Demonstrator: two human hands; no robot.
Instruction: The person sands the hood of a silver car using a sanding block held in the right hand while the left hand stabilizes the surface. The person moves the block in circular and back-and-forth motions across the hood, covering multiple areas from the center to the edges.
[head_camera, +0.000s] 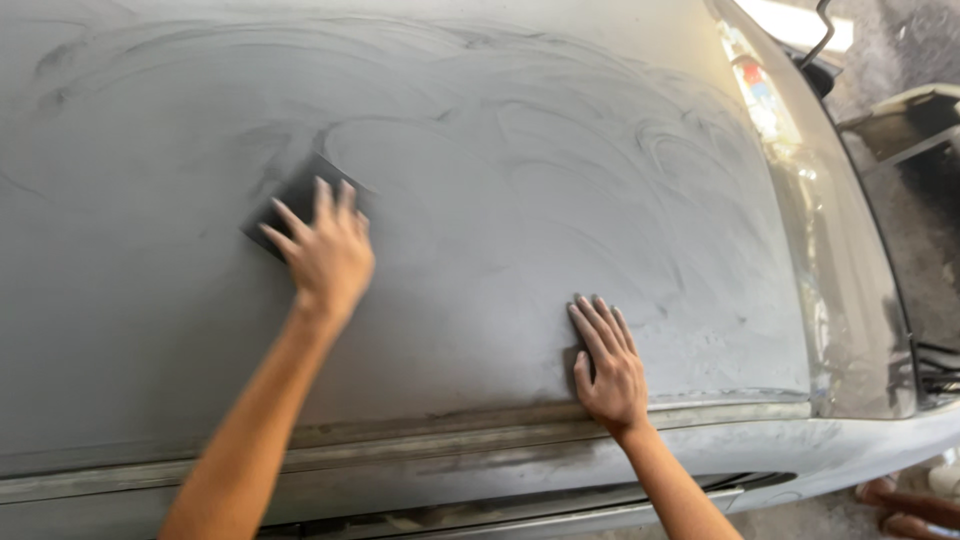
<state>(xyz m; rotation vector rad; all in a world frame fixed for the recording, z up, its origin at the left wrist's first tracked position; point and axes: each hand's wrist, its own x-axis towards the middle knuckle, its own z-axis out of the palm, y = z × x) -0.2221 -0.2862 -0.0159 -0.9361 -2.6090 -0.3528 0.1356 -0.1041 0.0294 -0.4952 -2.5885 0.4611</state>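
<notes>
Forearms: both yours, low in view, reaching up onto the grey car panel (560, 180).
Left hand (328, 255): fingers spread flat, pressing down on the dark sanding sheet (290, 205), which pokes out beyond your fingertips.
Right hand (608, 365): holding nothing, fingers together, palm flat on the panel, well off to the right of your left hand.
Doing it well: keep that sheet flat under an even palm, I'd say, and overlap the dusty swirl marks.
Edge: trim strip (420, 440) runs just under your right wrist.
</notes>
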